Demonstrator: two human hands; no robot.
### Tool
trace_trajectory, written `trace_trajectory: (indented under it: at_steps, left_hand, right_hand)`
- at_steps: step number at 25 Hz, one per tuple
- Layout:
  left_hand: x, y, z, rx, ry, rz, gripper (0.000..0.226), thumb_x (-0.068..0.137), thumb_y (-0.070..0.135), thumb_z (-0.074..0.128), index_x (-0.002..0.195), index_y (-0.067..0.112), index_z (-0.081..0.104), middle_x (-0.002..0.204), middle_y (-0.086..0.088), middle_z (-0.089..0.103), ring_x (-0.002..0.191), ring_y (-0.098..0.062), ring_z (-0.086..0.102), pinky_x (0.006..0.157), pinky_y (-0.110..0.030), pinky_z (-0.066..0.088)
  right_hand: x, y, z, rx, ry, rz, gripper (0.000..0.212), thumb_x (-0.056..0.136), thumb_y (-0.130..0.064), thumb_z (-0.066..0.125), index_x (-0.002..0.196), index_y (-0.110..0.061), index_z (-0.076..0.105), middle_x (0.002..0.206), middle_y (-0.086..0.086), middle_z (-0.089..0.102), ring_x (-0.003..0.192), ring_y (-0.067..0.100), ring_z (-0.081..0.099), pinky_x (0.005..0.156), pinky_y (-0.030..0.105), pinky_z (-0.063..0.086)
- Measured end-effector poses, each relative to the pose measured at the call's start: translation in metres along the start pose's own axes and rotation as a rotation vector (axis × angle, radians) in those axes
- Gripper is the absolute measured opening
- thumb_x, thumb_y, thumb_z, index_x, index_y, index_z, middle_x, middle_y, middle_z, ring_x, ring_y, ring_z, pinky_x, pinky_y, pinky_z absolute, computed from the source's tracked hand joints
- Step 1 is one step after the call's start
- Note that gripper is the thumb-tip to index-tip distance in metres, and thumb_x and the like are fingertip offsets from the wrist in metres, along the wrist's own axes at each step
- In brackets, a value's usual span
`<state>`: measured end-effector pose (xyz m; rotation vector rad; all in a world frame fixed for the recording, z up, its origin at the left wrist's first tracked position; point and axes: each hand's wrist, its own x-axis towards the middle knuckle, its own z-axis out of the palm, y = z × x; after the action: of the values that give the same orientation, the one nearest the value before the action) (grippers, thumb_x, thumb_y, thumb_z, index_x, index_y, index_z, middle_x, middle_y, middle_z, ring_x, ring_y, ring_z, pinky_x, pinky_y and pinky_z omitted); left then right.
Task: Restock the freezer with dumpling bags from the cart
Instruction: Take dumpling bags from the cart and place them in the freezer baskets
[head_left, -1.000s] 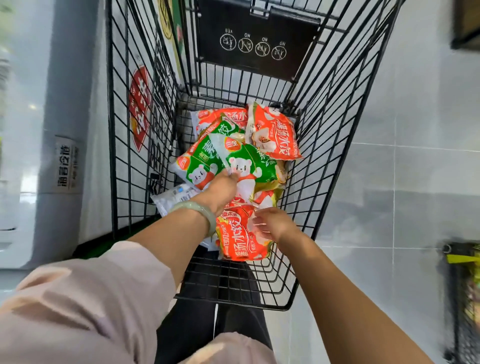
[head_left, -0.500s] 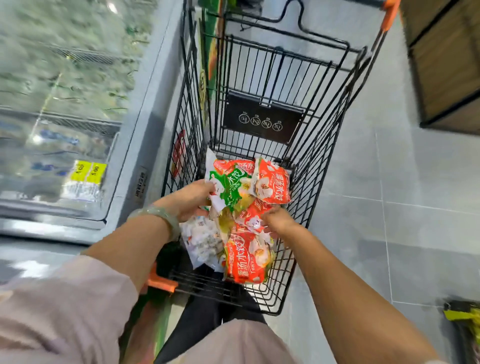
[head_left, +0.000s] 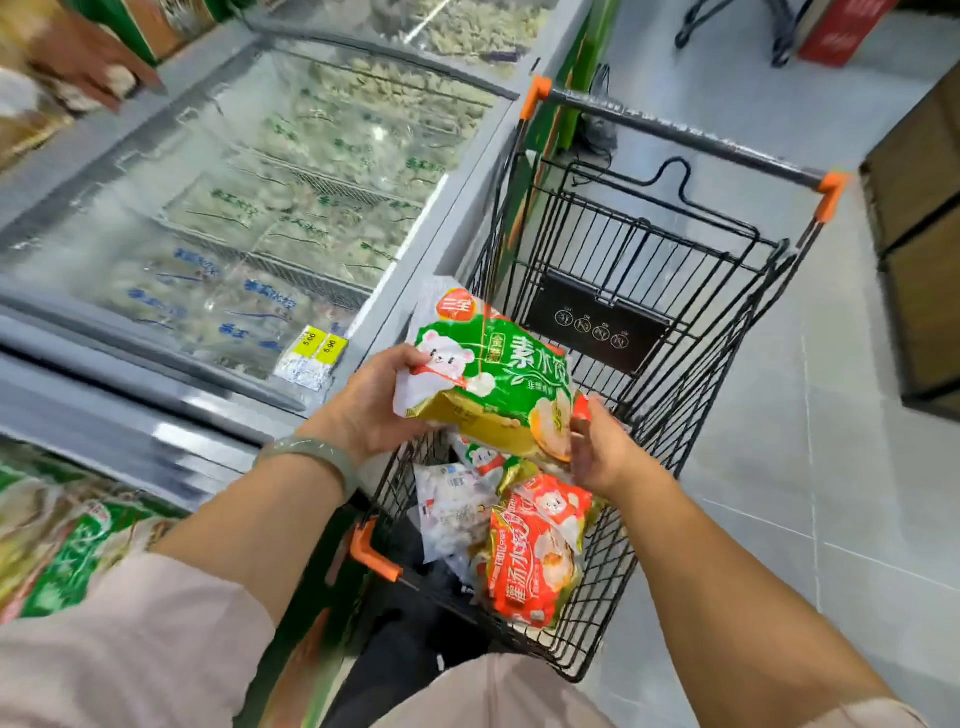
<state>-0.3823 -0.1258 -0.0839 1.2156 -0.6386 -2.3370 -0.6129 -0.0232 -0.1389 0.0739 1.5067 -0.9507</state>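
- Grey tiled floor (head_left: 810, 467) on the right; freezer (head_left: 462, 208) on the left, its glass lid (head_left: 234, 182) frosted, clear dumpling packs dimly visible beneath.
- Two yellow price tags (head_left: 317, 345) sit at the freezer's near corner.
- Black wire cart (head_left: 737, 312) with orange corner caps stands just beside the freezer.
- Green bag (head_left: 493, 374) is held above the cart's near-left part, close to the freezer rim, tilted down to the right.
- Left hand (head_left: 374, 400) grasps the green bag's left end: thumb on top, fingers underneath. Pale green bangle (head_left: 311, 452) on that wrist.
- Right hand (head_left: 602, 452) touches the bag's lower right corner; whether its fingers close on the bag cannot be told.
- Lying in the cart below: red bag (head_left: 535, 551), and a white bag (head_left: 452, 509) beside it on the left. More bags partly hidden under the green one.
- Top left: someone else's hand (head_left: 88, 67), blurred.
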Motion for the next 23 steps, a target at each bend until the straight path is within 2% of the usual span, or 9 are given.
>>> trace_trajectory:
  at_steps: [3, 6, 7, 10, 12, 15, 17, 19, 23]
  left_hand:
    - [-0.034, 0.01, -0.032, -0.062, 0.031, 0.019, 0.061, 0.066, 0.019, 0.054, 0.125, 0.009, 0.057, 0.124, -0.017, 0.057, 0.11, -0.034, 0.054, 0.082, -0.038, 0.046]
    - [-0.072, 0.015, -0.071, -0.088, 0.08, 0.063, 0.05, 0.067, 0.017, 0.047, 0.116, 0.011, 0.058, 0.115, -0.016, 0.062, 0.085, -0.034, 0.065, 0.075, -0.043, 0.053]
    - [-0.088, 0.015, -0.09, -0.098, 0.093, 0.089, 0.048, 0.073, 0.016, 0.043, 0.119, 0.011, 0.056, 0.116, -0.016, 0.064, 0.085, -0.034, 0.065, 0.079, -0.047, 0.052]
    - [-0.135, 0.012, -0.137, -0.109, 0.133, 0.149, 0.039, 0.091, 0.02, 0.039, 0.124, 0.008, 0.057, 0.11, -0.015, 0.069, 0.089, -0.029, 0.069, 0.081, -0.043, 0.054]
    - [-0.164, 0.004, -0.167, -0.148, 0.139, 0.182, 0.039, 0.097, 0.025, 0.039, 0.128, 0.007, 0.055, 0.107, -0.013, 0.072, 0.09, -0.027, 0.071, 0.082, -0.042, 0.057]
    - [-0.202, -0.01, -0.215, -0.145, 0.201, 0.2, 0.036, 0.102, 0.026, 0.033, 0.127, 0.008, 0.052, 0.092, -0.005, 0.076, 0.077, -0.017, 0.074, 0.063, -0.029, 0.06]
    - [-0.226, -0.023, -0.243, -0.15, 0.266, 0.202, 0.036, 0.103, 0.025, 0.031, 0.128, 0.009, 0.05, 0.084, -0.001, 0.077, 0.07, -0.012, 0.074, 0.057, -0.025, 0.059]
    - [-0.244, -0.039, -0.273, -0.198, 0.372, 0.218, 0.037, 0.103, 0.029, 0.031, 0.129, 0.011, 0.051, 0.08, 0.002, 0.077, 0.065, -0.011, 0.073, 0.057, -0.027, 0.06]
    - [-0.274, -0.064, -0.321, -0.41, 0.526, 0.238, 0.052, 0.099, 0.048, 0.033, 0.131, 0.013, 0.053, 0.108, -0.009, 0.071, 0.081, -0.024, 0.072, 0.064, -0.037, 0.061]
  right_hand:
    - [-0.015, -0.001, 0.04, -0.002, -0.175, -0.044, 0.046, 0.098, -0.046, 0.037, 0.095, -0.012, 0.068, 0.085, 0.01, 0.075, 0.078, 0.024, 0.071, 0.071, 0.035, 0.057]
    - [-0.025, 0.011, 0.086, -0.053, -0.289, -0.099, 0.043, 0.095, -0.044, 0.047, 0.103, -0.009, 0.07, 0.091, 0.01, 0.076, 0.076, 0.021, 0.073, 0.065, 0.034, 0.06]
    - [-0.026, 0.018, 0.104, -0.087, -0.31, -0.119, 0.047, 0.093, -0.049, 0.049, 0.104, -0.009, 0.07, 0.094, 0.01, 0.076, 0.078, 0.022, 0.073, 0.066, 0.037, 0.06]
    - [-0.031, 0.037, 0.159, -0.227, -0.31, -0.209, 0.051, 0.09, -0.05, 0.054, 0.118, -0.01, 0.066, 0.115, 0.014, 0.069, 0.106, 0.03, 0.066, 0.096, 0.052, 0.049]
    - [-0.037, 0.05, 0.193, -0.305, -0.312, -0.299, 0.05, 0.088, -0.047, 0.058, 0.118, -0.008, 0.066, 0.119, 0.016, 0.067, 0.108, 0.033, 0.065, 0.1, 0.056, 0.045]
    - [-0.082, 0.071, 0.25, -0.51, -0.245, -0.452, 0.044, 0.093, -0.042, 0.051, 0.114, -0.005, 0.062, 0.112, 0.009, 0.066, 0.086, 0.028, 0.067, 0.093, 0.044, 0.05]
    - [-0.108, 0.089, 0.289, -0.635, -0.269, -0.568, 0.038, 0.098, -0.035, 0.044, 0.116, -0.006, 0.062, 0.113, 0.015, 0.065, 0.089, 0.026, 0.064, 0.09, 0.039, 0.05]
    - [-0.129, 0.112, 0.328, -0.698, -0.372, -0.654, 0.032, 0.099, -0.032, 0.044, 0.099, -0.01, 0.067, 0.104, 0.013, 0.07, 0.083, 0.014, 0.066, 0.085, 0.031, 0.053]
    - [-0.15, 0.15, 0.386, -0.665, -0.591, -0.549, 0.029, 0.097, -0.03, 0.049, 0.086, -0.015, 0.07, 0.081, 0.002, 0.076, 0.076, 0.017, 0.069, 0.088, 0.041, 0.053]
